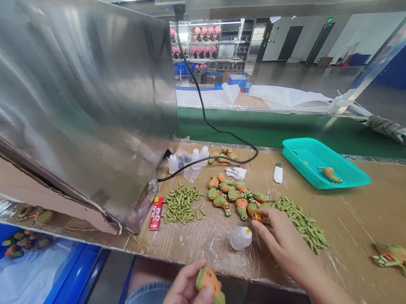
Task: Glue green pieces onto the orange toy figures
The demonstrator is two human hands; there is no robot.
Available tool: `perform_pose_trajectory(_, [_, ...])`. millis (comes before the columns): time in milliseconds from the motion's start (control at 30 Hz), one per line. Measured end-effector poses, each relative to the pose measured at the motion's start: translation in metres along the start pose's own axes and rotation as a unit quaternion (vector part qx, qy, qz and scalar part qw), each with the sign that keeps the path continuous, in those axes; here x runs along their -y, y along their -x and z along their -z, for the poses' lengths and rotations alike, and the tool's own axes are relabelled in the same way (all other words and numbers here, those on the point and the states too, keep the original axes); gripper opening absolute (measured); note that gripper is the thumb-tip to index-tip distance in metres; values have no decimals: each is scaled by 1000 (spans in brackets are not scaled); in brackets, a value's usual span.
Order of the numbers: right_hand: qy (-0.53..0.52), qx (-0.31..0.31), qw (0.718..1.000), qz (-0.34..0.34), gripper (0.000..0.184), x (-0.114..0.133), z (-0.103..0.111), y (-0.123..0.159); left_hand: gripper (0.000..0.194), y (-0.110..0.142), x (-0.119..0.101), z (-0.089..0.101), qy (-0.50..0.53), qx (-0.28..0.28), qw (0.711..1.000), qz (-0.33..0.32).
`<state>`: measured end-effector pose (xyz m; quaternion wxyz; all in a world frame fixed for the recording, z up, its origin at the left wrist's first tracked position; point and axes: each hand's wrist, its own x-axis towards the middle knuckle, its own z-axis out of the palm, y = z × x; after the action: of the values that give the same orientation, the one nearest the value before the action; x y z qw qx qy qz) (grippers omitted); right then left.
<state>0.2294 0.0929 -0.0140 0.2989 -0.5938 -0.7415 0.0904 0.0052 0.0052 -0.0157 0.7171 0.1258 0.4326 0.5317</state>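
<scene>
My left hand (192, 301) is closed around a green and orange crocodile-like figurine (209, 287), held above my lap at the table's front edge. Over the table, my right hand (282, 238) has its thumb and fingers curled at a small yellow-orange piece (256, 216), whose kind I cannot make out. Just left of that hand, a white squeeze bottle (240, 238) with a yellow tip leans on the cardboard. Behind the fingers lies a heap of similar figurines (230, 194). Small green curved pieces (296, 217) are piled by my right wrist, with another pile (182, 204) farther left.
A teal basket (325, 181) holds a figurine. More figurines (405, 260) lie at the right. A red packet (156, 214), small bottles (196, 158) and a black cable (203, 107) are near the metal panel (69, 89). A blue bin (85, 280) stands at the left.
</scene>
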Motion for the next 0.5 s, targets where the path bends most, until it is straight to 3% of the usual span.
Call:
perform_pose_trajectory(133, [-52, -81, 995, -22, 27, -9, -5, 15, 35, -1, -9, 0, 7, -15, 1000, -24])
perform_pose_trajectory(233, [-109, -40, 993, -27, 22, 2, -18, 31, 37, -2, -12, -2, 12, -24, 999, -25])
perform_pose_trajectory(367, [-164, 4, 986, -35, 30, 21, -39, 34, 41, 0, -13, -5, 10, -17, 1000, -5])
perform_pose_trajectory(500, [-231, 34, 970, -72, 21, 41, -25, 31, 38, 6, -15, -5, 14, 15, 1000, 4])
